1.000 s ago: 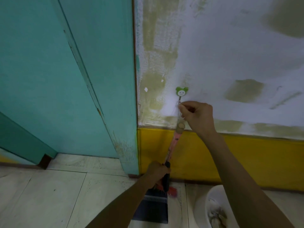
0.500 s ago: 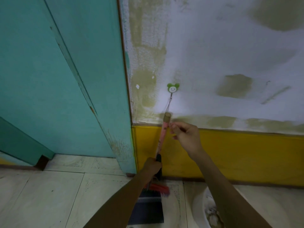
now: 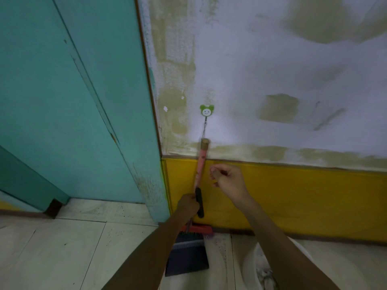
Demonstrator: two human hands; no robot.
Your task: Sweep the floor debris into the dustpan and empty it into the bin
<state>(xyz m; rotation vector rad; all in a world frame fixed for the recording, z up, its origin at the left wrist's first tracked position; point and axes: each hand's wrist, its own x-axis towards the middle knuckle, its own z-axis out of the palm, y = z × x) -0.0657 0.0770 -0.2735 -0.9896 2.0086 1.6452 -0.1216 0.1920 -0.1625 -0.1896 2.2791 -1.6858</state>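
Observation:
A pink-handled broom (image 3: 201, 164) hangs by a thin string from a green smiley hook (image 3: 206, 110) on the wall, its red head (image 3: 198, 229) near the floor. My left hand (image 3: 187, 206) grips the black dustpan handle (image 3: 199, 204) beside the broom's shaft. The dark dustpan (image 3: 187, 256) hangs below it, just over the tiles. My right hand (image 3: 227, 178) hovers to the right of the pink handle, apart from it, fingers curled and holding nothing. A white bin (image 3: 254, 266) with debris inside sits at the bottom right, partly hidden by my right arm.
A teal door and frame (image 3: 83, 122) fill the left side. A yellow skirting band (image 3: 293, 201) runs along the base of the patchy white wall. Pale floor tiles (image 3: 62, 248) with small dark specks spread to the lower left.
My right hand has come down from the string at the hook to beside the pink handle and holds nothing. The broom now hangs from the hook. My left hand keeps its grip.

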